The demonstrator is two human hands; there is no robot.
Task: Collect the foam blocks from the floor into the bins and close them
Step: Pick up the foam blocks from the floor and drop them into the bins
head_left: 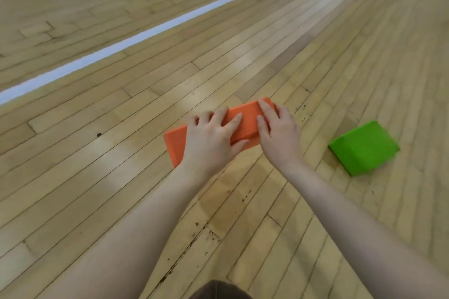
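A glossy floor of pale wooden strips fills the frame, crossed from the left edge to the top right by a white painted line. Right of centre lies a bright green foam wedge block, matte and slope-faced. At centre lies a long, flat orange foam block, smooth and matte. The left hand grips it, fingers spread over the top, thumb under the near edge. The right hand holds its right end, fingers curled over.
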